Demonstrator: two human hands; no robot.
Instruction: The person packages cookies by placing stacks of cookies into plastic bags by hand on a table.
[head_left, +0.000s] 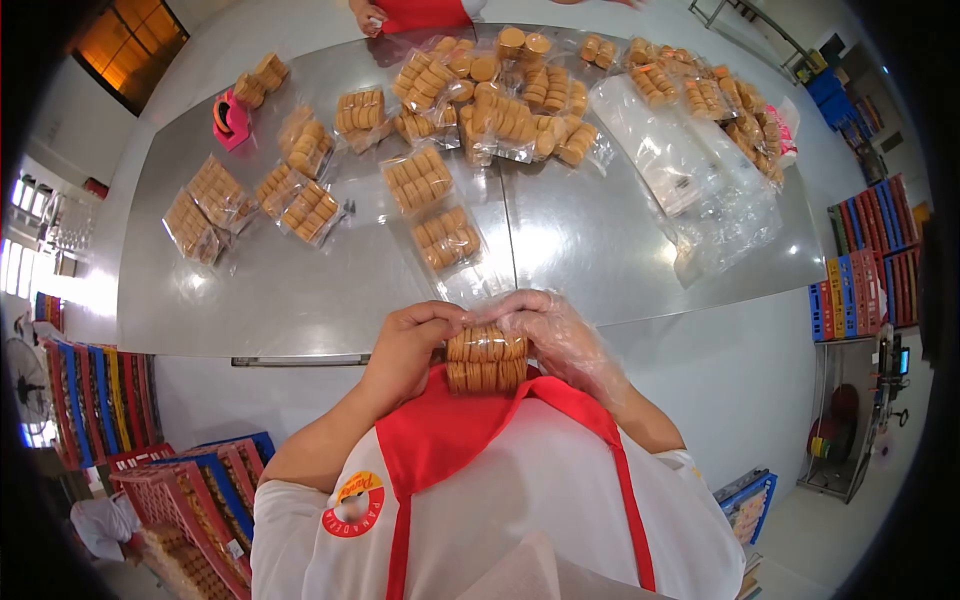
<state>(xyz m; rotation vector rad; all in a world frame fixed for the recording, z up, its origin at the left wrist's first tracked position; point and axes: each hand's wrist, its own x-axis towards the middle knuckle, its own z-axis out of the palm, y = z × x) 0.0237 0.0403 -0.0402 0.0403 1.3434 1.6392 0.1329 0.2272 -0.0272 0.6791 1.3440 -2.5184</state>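
Your white shirt [500,480] and red apron [440,425] are filling the lower middle of the head view, with a round red-and-yellow badge [353,505] showing on the shirt's left side. Just beyond your chest, you are holding the clear-wrapped biscuit pack [487,362] between both hands, near the table's close edge; two rows of round, golden-brown biscuits are showing through its film. Your bare left hand [415,335] is pinching the film at the upper left corner between thumb and bent fingers. Your right hand [545,325], which is wearing a loose clear plastic glove, is curling its fingers over the upper right corner and gripping the film there.

Ahead of your hands, two biscuit packs [447,240] are lying one beyond the other on the shiny metal table [340,300]. More wrapped packs [300,208] are lying to the left, some overlapping, and a pink object [231,120] is sitting near the far left edge. Beyond the middle, a large heap of packs [505,118] is spreading over the table. To its right, clear plastic bags [650,150] are lying flat and crumpled beside another heap [745,110].

Across the table, a person in red [422,12] is standing partly out of view. Stacked coloured crates [200,490] are standing on the floor at your left, and more crates [875,220] are standing at your right.
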